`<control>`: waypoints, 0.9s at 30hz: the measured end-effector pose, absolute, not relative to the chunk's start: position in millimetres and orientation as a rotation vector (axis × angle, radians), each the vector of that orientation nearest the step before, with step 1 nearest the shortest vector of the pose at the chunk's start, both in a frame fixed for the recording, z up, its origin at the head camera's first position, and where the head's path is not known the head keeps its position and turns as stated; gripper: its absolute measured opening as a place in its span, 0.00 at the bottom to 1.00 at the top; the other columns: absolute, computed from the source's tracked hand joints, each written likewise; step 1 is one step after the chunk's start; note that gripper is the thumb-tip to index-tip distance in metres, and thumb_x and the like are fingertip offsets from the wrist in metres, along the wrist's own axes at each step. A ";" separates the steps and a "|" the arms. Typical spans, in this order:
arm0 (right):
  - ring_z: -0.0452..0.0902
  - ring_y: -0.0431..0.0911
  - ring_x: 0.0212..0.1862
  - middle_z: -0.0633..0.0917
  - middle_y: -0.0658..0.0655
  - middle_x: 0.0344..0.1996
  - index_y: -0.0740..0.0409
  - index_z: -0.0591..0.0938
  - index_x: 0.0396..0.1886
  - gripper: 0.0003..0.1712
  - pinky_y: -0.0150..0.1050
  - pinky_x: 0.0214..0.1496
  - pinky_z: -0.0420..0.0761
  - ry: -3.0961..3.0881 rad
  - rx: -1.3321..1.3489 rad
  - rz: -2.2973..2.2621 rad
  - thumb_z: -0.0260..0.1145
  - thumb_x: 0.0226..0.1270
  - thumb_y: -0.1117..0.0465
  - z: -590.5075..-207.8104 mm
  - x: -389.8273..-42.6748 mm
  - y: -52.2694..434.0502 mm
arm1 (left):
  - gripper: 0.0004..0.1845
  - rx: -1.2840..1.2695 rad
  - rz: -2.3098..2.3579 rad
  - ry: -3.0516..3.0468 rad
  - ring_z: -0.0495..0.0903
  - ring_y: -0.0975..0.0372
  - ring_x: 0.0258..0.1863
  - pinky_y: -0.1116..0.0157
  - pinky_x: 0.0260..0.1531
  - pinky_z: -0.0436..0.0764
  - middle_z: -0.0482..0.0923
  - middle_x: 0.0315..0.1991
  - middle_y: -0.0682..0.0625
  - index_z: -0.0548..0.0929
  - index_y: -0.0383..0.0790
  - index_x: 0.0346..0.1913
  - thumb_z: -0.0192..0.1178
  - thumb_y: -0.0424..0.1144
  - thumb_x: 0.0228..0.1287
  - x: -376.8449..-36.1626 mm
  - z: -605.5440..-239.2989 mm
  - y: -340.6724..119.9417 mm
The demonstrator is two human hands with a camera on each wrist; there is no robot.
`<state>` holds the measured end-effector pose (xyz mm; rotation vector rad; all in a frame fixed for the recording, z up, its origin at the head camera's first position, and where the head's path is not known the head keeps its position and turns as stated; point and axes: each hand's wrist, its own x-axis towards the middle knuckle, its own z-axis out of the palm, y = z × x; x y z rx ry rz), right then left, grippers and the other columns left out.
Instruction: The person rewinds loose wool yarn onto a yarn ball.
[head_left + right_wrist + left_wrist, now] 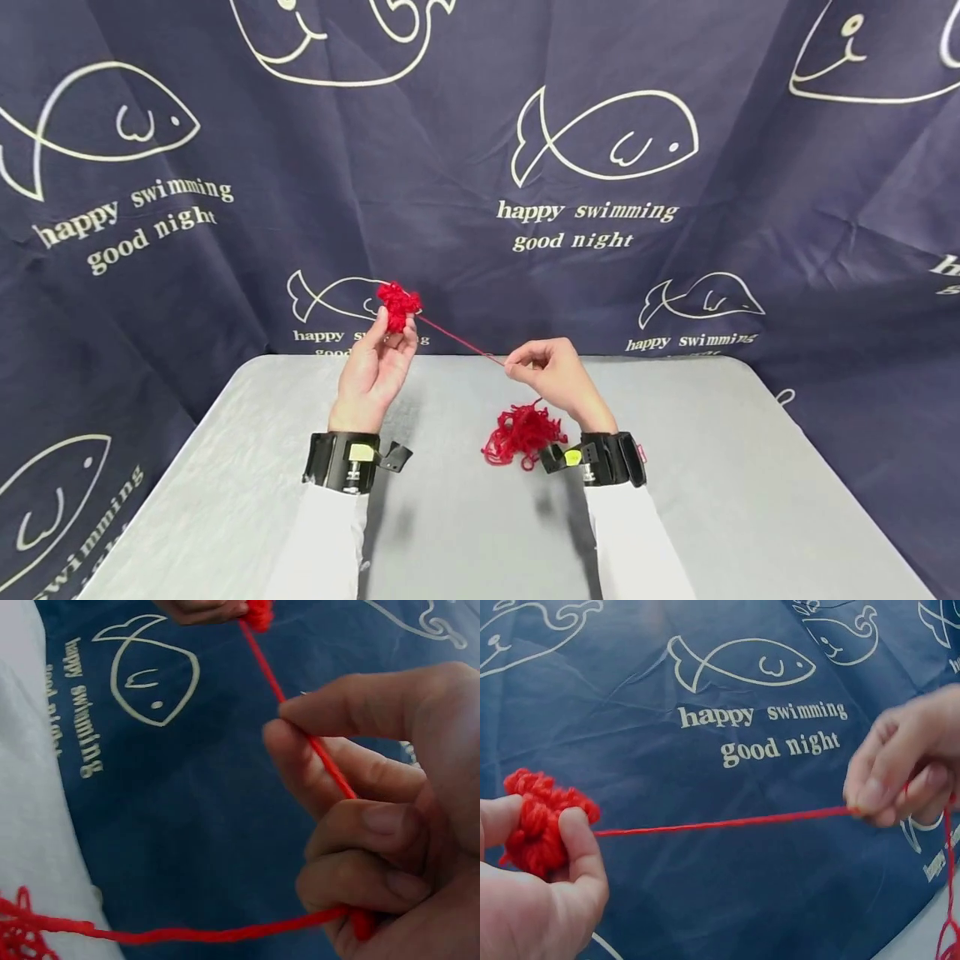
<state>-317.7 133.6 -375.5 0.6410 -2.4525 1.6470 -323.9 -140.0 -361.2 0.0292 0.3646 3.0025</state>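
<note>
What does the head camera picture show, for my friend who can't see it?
The left hand holds up a small red yarn bundle, while the right hand pinches its taut strand above loose yarn on a grey table.

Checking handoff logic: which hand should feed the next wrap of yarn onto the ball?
Right. The right hand already pinches the taut strand, beside the loose yarn pile; the left hand is occupied gripping the yarn ball.

Pale grey tabletop (735,492), rounded corners, dark blue fish-print cloth behind it. Loose tangle of red yarn (520,435) lies on it near the middle, probably touching the surface.
</note>
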 end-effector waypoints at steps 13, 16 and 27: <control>0.63 0.42 0.18 0.81 0.51 0.20 0.56 0.90 0.33 0.02 0.33 0.20 0.64 -2.495 0.747 1.537 0.73 0.63 0.65 -370.6 -316.1 130.1 | 0.09 -0.018 3.077 0.952 0.81 0.59 0.40 0.72 0.47 0.81 0.82 0.43 0.46 0.80 0.34 0.50 0.60 0.33 0.72 -337.7 -379.7 -136.7; 0.63 0.41 0.18 0.81 0.52 0.20 0.56 0.90 0.33 0.02 0.32 0.21 0.63 -2.489 0.746 1.548 0.72 0.62 0.67 -372.9 -319.4 132.1 | 0.07 0.008 3.085 1.043 0.82 0.60 0.40 0.71 0.48 0.82 0.83 0.44 0.47 0.81 0.34 0.49 0.61 0.31 0.71 -338.9 -382.5 -134.8; 0.62 0.41 0.18 0.82 0.51 0.22 0.54 0.90 0.31 0.06 0.32 0.21 0.63 -2.497 0.804 1.564 0.72 0.62 0.69 -374.9 -331.5 129.1 | 0.08 0.042 3.124 1.404 0.84 0.62 0.35 0.71 0.43 0.85 0.81 0.42 0.46 0.79 0.32 0.47 0.60 0.23 0.69 -358.5 -381.5 -127.7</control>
